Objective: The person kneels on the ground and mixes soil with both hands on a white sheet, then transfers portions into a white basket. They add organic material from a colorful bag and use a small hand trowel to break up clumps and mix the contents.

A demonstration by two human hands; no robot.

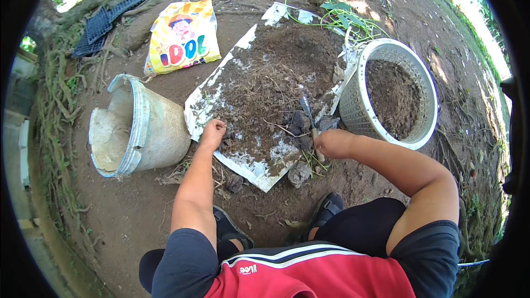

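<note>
Loose brown soil heap (270, 72), centre, on white sheet (245, 166). Right hand (329, 144), heap's 4 o'clock, closed round slim metal-bladed hand tool (308, 112), blade toward 11. Left hand (213, 133), 8 o'clock, fingers curled at soil's edge; cannot tell if anything's pinched. Round pale-grey latticed basket (353, 101), soil inside, 3 o'clock. Whitish broken-rimmed bucket (163, 127), 9.
</note>
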